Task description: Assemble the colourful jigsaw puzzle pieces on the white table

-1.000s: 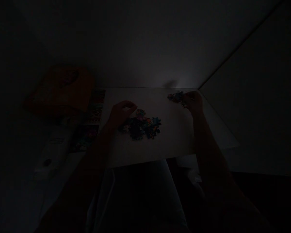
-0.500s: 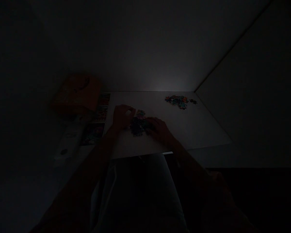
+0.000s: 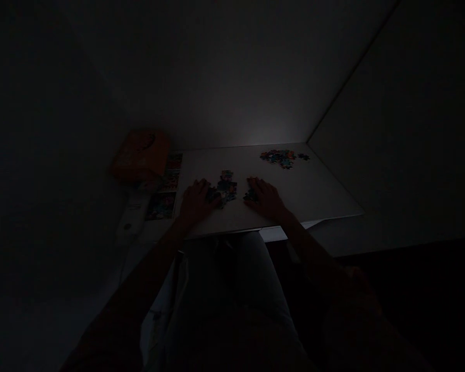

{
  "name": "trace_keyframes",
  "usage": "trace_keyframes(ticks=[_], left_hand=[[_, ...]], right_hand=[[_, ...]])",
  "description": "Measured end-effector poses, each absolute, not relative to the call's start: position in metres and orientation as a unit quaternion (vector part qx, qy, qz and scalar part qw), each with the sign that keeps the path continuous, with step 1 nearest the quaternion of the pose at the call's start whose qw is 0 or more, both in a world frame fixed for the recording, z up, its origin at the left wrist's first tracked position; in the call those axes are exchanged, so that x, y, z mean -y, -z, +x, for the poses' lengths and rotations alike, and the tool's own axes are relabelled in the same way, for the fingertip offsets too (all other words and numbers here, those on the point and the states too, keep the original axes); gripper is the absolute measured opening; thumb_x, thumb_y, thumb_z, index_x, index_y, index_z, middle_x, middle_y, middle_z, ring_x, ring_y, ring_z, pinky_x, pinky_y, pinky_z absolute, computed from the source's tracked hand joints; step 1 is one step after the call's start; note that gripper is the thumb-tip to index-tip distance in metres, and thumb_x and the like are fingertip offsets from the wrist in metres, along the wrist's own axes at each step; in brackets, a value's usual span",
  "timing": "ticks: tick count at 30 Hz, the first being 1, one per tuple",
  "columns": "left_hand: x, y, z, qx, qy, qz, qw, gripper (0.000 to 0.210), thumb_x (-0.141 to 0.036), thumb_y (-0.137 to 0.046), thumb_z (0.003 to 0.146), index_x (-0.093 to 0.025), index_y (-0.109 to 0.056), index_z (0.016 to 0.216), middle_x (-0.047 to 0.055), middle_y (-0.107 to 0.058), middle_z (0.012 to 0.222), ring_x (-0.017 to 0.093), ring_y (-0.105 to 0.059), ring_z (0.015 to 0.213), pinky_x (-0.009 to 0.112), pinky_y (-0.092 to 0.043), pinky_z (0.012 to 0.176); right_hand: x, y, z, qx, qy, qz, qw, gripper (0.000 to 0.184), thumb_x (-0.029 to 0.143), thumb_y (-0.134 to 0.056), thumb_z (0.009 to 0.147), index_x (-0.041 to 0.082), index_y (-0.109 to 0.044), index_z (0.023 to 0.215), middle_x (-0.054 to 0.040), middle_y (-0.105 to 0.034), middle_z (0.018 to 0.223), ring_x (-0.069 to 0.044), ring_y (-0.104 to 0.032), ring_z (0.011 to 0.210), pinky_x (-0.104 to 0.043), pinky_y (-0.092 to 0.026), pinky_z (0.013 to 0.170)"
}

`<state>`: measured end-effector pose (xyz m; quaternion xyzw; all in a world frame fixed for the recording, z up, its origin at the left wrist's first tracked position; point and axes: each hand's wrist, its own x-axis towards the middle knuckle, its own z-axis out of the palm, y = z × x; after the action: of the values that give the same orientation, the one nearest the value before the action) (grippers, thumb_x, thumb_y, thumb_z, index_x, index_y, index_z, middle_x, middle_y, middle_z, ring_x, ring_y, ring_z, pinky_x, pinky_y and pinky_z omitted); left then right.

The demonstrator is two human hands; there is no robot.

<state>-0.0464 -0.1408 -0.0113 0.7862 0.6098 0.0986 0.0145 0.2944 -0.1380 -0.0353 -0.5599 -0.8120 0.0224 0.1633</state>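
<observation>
The picture is very dark. On the white table, a joined patch of jigsaw puzzle pieces lies between my hands. My left hand rests at the patch's left side, fingers spread, its fingertips over or against dark pieces. To the right, my right hand lies low over a smaller group of puzzle pieces, its fingers stretched out and partly covering them. A gap of bare tabletop separates that group from the middle patch.
A heap of loose puzzle pieces is at the table's back right, with a few pieces beside it. An orange bag or box stands at the left, near colourful picture sheets and a pale object. A wall rises behind.
My right hand has moved right with a group of puzzle pieces, away from the middle patch. My left hand has come down from a curled pose and spread flat. The view has shifted slightly.
</observation>
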Motion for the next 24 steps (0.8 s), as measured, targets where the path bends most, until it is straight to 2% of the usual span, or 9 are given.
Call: trace_keyframes(ticks=[2,4,6,8,12,14,16,21,24], left_hand=[[0.151,0.009,-0.043,-0.647,-0.078,0.758,-0.002,0.100,-0.078,-0.054,0.118,-0.011,-0.041,0.191,0.013,-0.025,0.198,0.041,-0.020,0.186,0.063,-0.022,0.150],[0.163,0.006,-0.038,-0.658,-0.055,0.751,-0.011,0.111,-0.084,-0.054,0.115,-0.008,-0.032,0.193,0.017,-0.019,0.199,0.042,-0.016,0.187,0.063,-0.020,0.151],[0.174,0.003,-0.033,-0.652,-0.034,0.757,-0.023,0.116,-0.086,-0.055,0.114,-0.005,-0.030,0.193,0.020,-0.016,0.199,0.041,-0.014,0.188,0.061,-0.016,0.152],[0.181,-0.001,-0.030,-0.645,-0.021,0.763,-0.032,0.113,-0.084,-0.057,0.115,-0.006,-0.031,0.193,0.020,-0.014,0.199,0.039,-0.013,0.188,0.058,-0.013,0.152],[0.176,-0.004,-0.029,-0.640,-0.018,0.768,-0.009,0.101,-0.080,-0.053,0.118,-0.014,-0.036,0.194,0.019,-0.016,0.200,0.038,-0.014,0.188,0.057,-0.018,0.151],[0.164,-0.004,-0.029,-0.646,-0.022,0.763,0.010,0.092,-0.080,-0.048,0.120,-0.025,-0.040,0.194,0.019,-0.015,0.200,0.042,-0.012,0.188,0.065,-0.018,0.149],[0.149,-0.004,-0.026,-0.645,-0.027,0.764,0.025,0.087,-0.078,-0.045,0.121,-0.030,-0.040,0.194,0.022,-0.014,0.199,0.047,-0.010,0.187,0.068,-0.019,0.147],[0.113,-0.007,-0.013,-0.624,-0.033,0.780,0.025,0.081,-0.073,-0.040,0.125,-0.030,-0.040,0.194,0.022,-0.018,0.199,0.046,-0.012,0.187,0.067,-0.017,0.148],[0.095,-0.008,-0.014,-0.626,-0.039,0.779,0.017,0.075,-0.058,-0.033,0.128,-0.024,-0.039,0.194,0.019,-0.025,0.198,0.046,-0.019,0.186,0.067,-0.022,0.147]], right_hand=[[0.141,0.037,0.298,0.813,-0.021,-0.555,0.172,0.093,0.059,-0.068,0.113,0.016,-0.040,0.190,-0.0213,-0.038,0.197,-0.045,-0.041,0.180,-0.069,-0.035,0.146],[0.142,0.039,0.299,0.823,-0.022,-0.537,0.185,0.081,0.052,-0.065,0.114,0.020,-0.047,0.186,-0.0183,-0.039,0.197,-0.042,-0.044,0.179,-0.067,-0.038,0.144],[0.141,0.039,0.298,0.826,-0.025,-0.527,0.197,0.065,0.044,-0.058,0.117,0.022,-0.059,0.178,-0.0157,-0.045,0.195,-0.040,-0.050,0.175,-0.065,-0.042,0.142],[0.138,0.040,0.297,0.818,-0.030,-0.534,0.209,0.058,0.038,-0.051,0.118,0.021,-0.065,0.172,-0.0153,-0.051,0.191,-0.038,-0.056,0.170,-0.064,-0.044,0.140],[0.132,0.041,0.294,0.804,-0.040,-0.549,0.225,0.062,0.037,-0.049,0.118,0.022,-0.060,0.177,-0.0143,-0.052,0.190,-0.038,-0.058,0.169,-0.066,-0.046,0.138],[0.130,0.042,0.294,0.805,-0.041,-0.549,0.220,0.064,0.043,-0.054,0.117,0.022,-0.060,0.178,-0.0146,-0.050,0.191,-0.040,-0.056,0.170,-0.068,-0.046,0.138],[0.130,0.043,0.294,0.809,-0.043,-0.545,0.214,0.069,0.050,-0.059,0.116,0.022,-0.059,0.179,-0.0151,-0.048,0.193,-0.041,-0.054,0.172,-0.068,-0.044,0.140],[0.133,0.041,0.295,0.820,-0.044,-0.530,0.214,0.089,0.070,-0.072,0.110,0.022,-0.054,0.182,-0.0174,-0.042,0.196,-0.042,-0.047,0.178,-0.068,-0.040,0.143],[0.133,0.039,0.295,0.815,-0.051,-0.531,0.225,0.083,0.065,-0.070,0.111,0.024,-0.056,0.181,-0.0162,-0.045,0.194,-0.042,-0.050,0.176,-0.069,-0.041,0.142]])
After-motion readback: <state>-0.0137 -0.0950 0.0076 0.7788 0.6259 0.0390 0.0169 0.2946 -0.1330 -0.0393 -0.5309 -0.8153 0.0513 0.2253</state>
